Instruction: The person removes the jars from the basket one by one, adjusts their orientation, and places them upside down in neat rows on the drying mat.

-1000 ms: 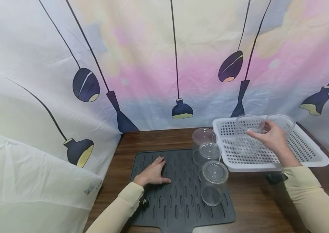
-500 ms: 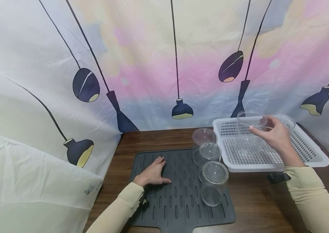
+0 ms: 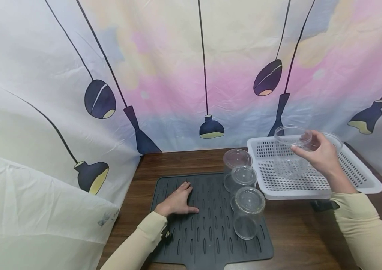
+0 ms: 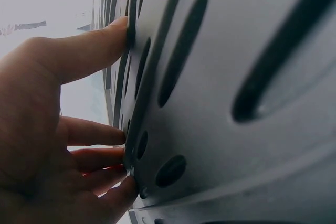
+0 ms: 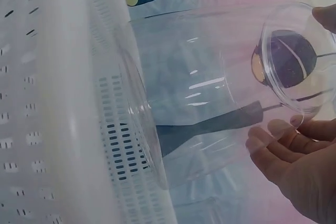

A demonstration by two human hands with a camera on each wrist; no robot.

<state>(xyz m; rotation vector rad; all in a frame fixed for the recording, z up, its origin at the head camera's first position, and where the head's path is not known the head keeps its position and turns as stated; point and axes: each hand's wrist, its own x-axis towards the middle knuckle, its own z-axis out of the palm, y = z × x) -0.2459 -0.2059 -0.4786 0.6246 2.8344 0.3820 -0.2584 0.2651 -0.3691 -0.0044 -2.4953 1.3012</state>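
My right hand pinches a clear jar near its top, thumb on one side and fingers on the other. The jar stands roughly upright, overlapping the white perforated basket in the head view. In the right wrist view, the jar's wide lower end is close to the basket wall. A second clear jar sits behind my right hand, mostly hidden. With fingers spread, my left hand rests on the dark grey slotted mat; in the left wrist view its fingertips touch the mat's surface.
Three clear jars, the nearest one included, line the mat's right side, between my left hand and the basket. Brown wooden tabletop shows around mat and basket. A lamp-print cloth hangs behind the table.
My right hand has moved slightly up and to the right, raising the gripped jar a little. The left hand and the jars on the mat stay in place.
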